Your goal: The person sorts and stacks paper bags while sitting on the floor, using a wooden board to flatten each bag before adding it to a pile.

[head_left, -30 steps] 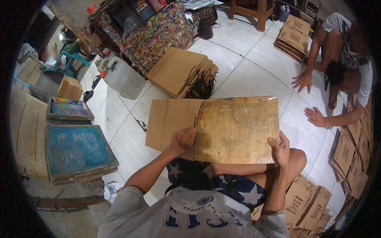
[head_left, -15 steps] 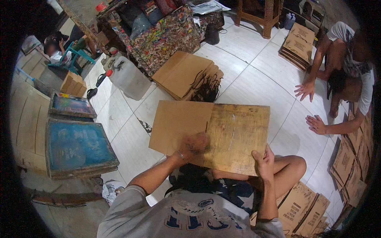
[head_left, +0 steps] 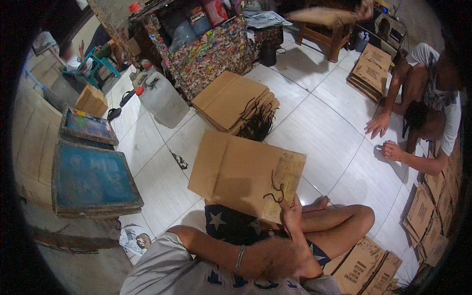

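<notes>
On my lap rests a wooden board (head_left: 290,169), tilted, mostly covered by a flat brown cardboard bag (head_left: 241,177) with a fold line on its left part. Dark string handles (head_left: 278,191) curl over the exposed wood at the right. My right hand (head_left: 293,215) grips the board's lower right corner, fingers partly hidden beneath it. Crossing low in front of my shirt, my left hand (head_left: 280,258) is smeared by motion near my right forearm, and its fingers cannot be made out.
Beyond the board lies a stack of cardboard bags (head_left: 231,101) with dark strings, beside a white jerrycan (head_left: 164,98). Blue-meshed frames (head_left: 96,179) lie at left. Printed bags (head_left: 361,268) are at lower right. A co-worker (head_left: 427,98) crouches at right; a limb extends over a brown stool (head_left: 324,37).
My left hand has left the cardboard and swung right across my body. The cardboard now covers most of the board, which has shifted left. A limb has appeared above the stool.
</notes>
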